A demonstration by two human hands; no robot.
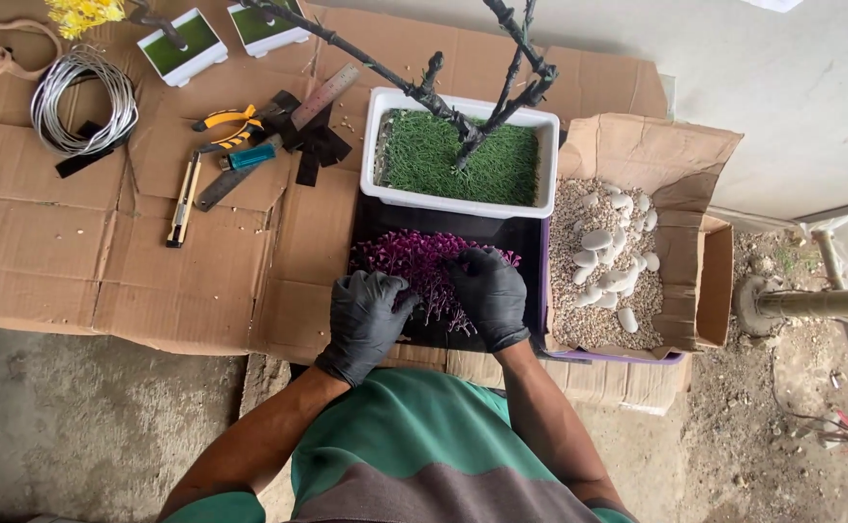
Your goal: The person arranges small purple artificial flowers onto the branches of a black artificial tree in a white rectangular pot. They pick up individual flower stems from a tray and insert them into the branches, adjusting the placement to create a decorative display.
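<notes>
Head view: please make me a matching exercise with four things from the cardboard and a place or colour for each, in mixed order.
Things:
1. wire coil
2. white planter
3. purple sprigs
4. white stones

Descriptions:
A. in the open carton on the right
B. under both gloved hands
C. far left, silver loops
D. filled with green turf, dark branches rising

Pairs: 1-C, 2-D, 3-B, 4-A

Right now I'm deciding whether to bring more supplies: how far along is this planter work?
Done: the white planter already has green turf and a dark bare-branched tree standing in it. In hand: the gloved left hand and right hand rest on purple sprigs in a black tray. Left: the branches carry no purple, and the white pebbles lie in their box.
</notes>
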